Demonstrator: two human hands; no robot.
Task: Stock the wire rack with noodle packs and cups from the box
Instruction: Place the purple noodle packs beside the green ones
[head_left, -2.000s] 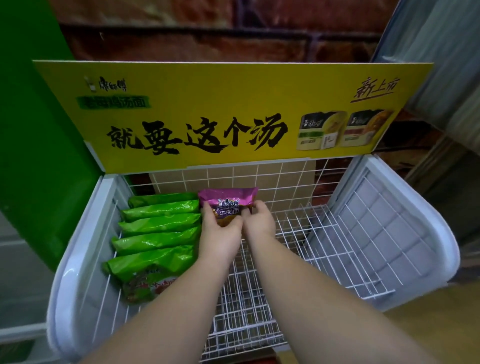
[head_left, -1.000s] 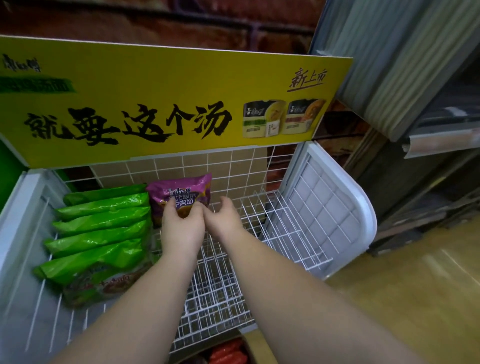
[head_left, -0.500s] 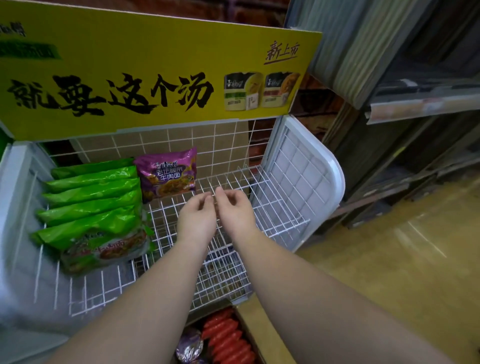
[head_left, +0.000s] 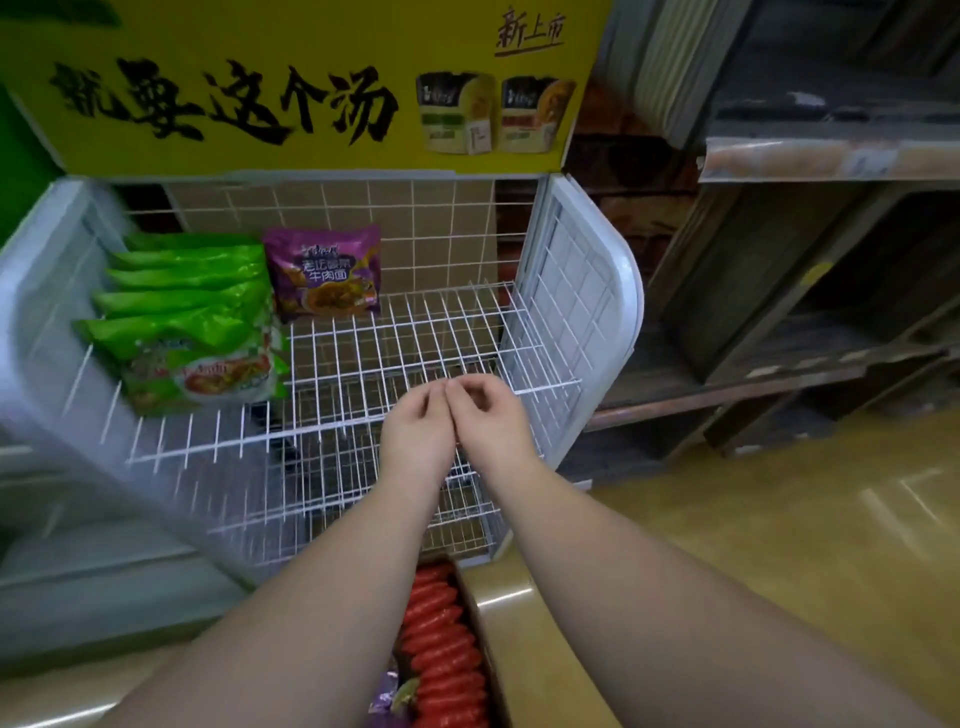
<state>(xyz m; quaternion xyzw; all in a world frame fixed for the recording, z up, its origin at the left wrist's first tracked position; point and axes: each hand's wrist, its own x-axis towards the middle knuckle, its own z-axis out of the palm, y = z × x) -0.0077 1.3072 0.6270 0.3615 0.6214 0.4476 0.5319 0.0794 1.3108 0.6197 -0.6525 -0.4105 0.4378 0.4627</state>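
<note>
A purple noodle pack (head_left: 324, 273) stands upright against the back grid of the white wire rack (head_left: 415, 332). To its left lies a row of green noodle packs (head_left: 187, 312). My left hand (head_left: 418, 431) and my right hand (head_left: 488, 415) hover side by side over the rack's front right, fingers loosely curled, holding nothing. Below my arms, the cardboard box (head_left: 514, 613) shows a row of red packs (head_left: 441, 644) and a purple pack (head_left: 387, 696).
A yellow sign (head_left: 291, 88) rises behind the rack. The rack's white side panel (head_left: 587, 291) closes its right end. Dark wooden shelving (head_left: 810, 291) stands to the right, above a tan floor (head_left: 779, 545). A green wall (head_left: 21, 171) is at the left.
Both hands let go of the purple pack, which now stands at the back of the rack, and drew back toward me. The view turned right and down, revealing the box.
</note>
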